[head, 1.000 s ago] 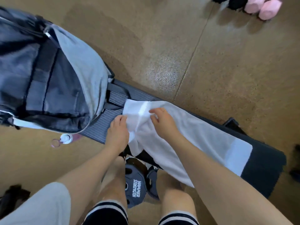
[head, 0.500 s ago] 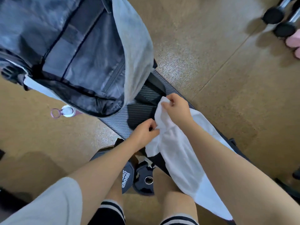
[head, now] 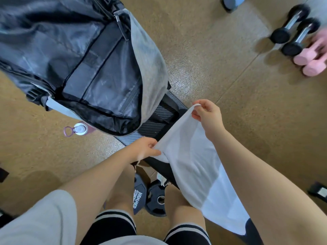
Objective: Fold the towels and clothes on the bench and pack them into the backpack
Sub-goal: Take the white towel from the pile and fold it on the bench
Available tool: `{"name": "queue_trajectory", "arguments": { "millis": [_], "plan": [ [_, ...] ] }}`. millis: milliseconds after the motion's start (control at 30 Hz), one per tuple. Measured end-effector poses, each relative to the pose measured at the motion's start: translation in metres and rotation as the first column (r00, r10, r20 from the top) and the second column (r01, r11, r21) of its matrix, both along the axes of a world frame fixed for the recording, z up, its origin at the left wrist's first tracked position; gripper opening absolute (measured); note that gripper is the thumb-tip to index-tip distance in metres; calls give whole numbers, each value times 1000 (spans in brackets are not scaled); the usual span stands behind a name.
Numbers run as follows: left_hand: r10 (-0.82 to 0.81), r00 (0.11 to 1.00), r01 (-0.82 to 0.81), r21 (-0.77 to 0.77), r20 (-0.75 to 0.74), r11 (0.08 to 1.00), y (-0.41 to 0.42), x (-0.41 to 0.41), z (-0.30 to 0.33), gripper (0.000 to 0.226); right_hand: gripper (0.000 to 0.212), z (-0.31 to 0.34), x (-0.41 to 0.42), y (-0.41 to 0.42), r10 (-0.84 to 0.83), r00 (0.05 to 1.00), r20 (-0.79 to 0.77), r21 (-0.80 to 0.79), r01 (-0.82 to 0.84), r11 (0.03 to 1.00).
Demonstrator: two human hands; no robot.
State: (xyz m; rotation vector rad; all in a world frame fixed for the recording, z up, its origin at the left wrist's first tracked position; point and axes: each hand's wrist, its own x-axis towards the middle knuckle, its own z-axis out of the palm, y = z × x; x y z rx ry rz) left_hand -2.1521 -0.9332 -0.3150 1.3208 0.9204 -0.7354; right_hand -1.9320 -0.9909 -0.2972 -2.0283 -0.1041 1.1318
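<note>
A white towel [head: 192,167] hangs stretched between my two hands over the black bench [head: 155,124]. My right hand [head: 208,115] pinches its far corner, lifted above the bench. My left hand [head: 146,150] pinches the near corner at the bench's front edge. The towel's lower part drapes down toward my right leg. The grey and black backpack [head: 99,71] lies open on the bench's left end, its dark lined inside facing up.
A white bottle cap with a purple ring [head: 77,129] lies on the brown floor by the backpack. Black weight plates [head: 150,197] sit between my feet. Black dumbbells [head: 293,32] and pink dumbbells [head: 311,62] lie at the far right.
Both hands took hold of the towel's end corners and raised them, spreading the edge apart. The towel came up off the bench. The view swung left toward the backpack.
</note>
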Motion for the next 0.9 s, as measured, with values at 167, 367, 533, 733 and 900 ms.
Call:
{"name": "queue_trajectory", "arguments": {
  "millis": [167,367,533,733,900],
  "plan": [
    [150,987,-158,171,61,972,24,-11,24,31,15,8,0,20,-311,951,-8,65,310,948],
    [125,972,-205,455,199,867,59,-11,51,20,22,27,10,40,-385,922,-39,152,386,910],
    [79,974,-173,465,214,868,76,-2,59,11,24,43,9,38,-348,935,-71,-2,349,937],
    [-191,948,70,421,253,905,51,28,54,16,29,49,8,-27,-346,938,29,-246,342,907],
    [-464,844,294,490,271,821,0,55,49,23,20,37,-7,-111,-377,918,125,-195,395,898]
  ]
}}
